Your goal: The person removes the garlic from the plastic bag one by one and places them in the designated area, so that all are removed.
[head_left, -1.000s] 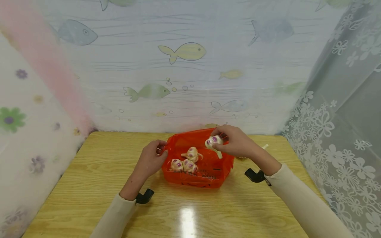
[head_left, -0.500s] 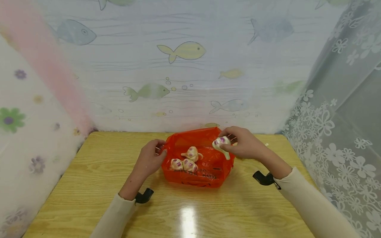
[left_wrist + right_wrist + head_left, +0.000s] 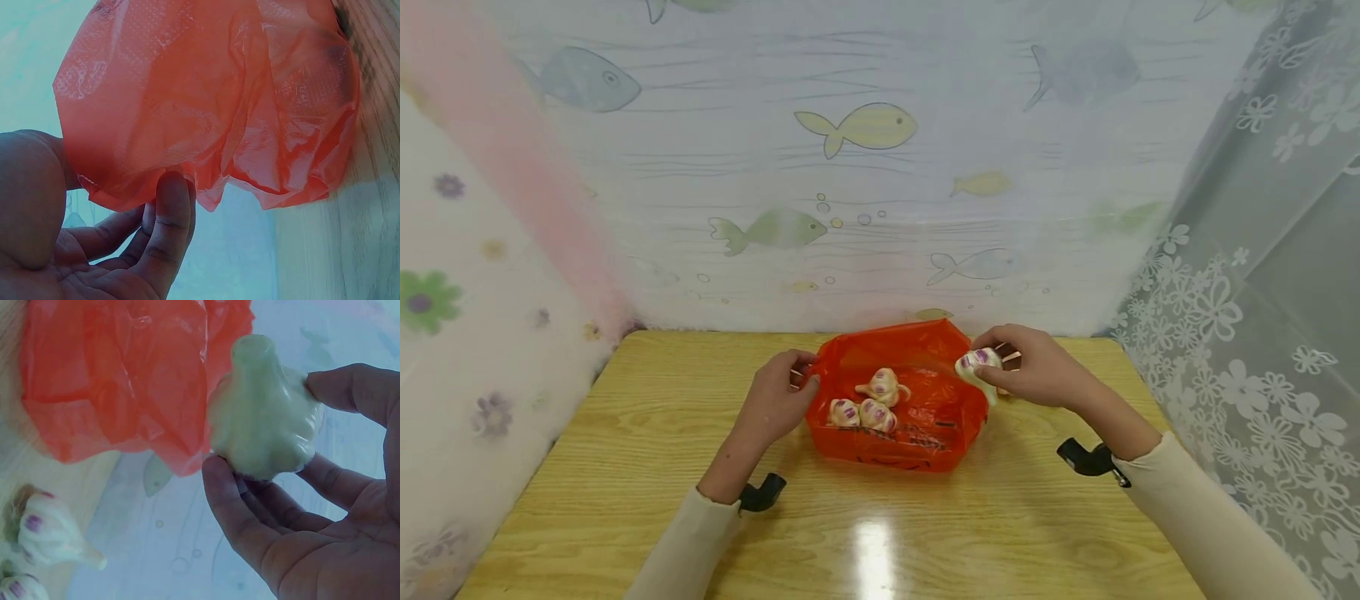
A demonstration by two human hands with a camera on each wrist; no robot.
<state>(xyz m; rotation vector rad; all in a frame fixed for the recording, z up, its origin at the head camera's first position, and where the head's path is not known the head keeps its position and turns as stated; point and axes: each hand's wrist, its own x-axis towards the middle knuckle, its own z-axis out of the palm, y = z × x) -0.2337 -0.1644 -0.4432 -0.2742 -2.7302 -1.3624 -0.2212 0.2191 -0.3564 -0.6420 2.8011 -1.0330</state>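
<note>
Right hand pinching garlic bulb at bag's right rim, fingers round its fat middle. Left hand gripping bag's left edge. Three more bulbs inside, on surface. Garlic probably light, firm, papery skin; bag thin, floppy.

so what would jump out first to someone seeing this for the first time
The bright orange plastic bag in the middle of the wooden table, with three garlic bulbs lying inside. The left hand pinches the bag's left edge, while the right hand holds a fourth garlic bulb just past the bag's right rim. Behind is a fish-print curtain.
</note>
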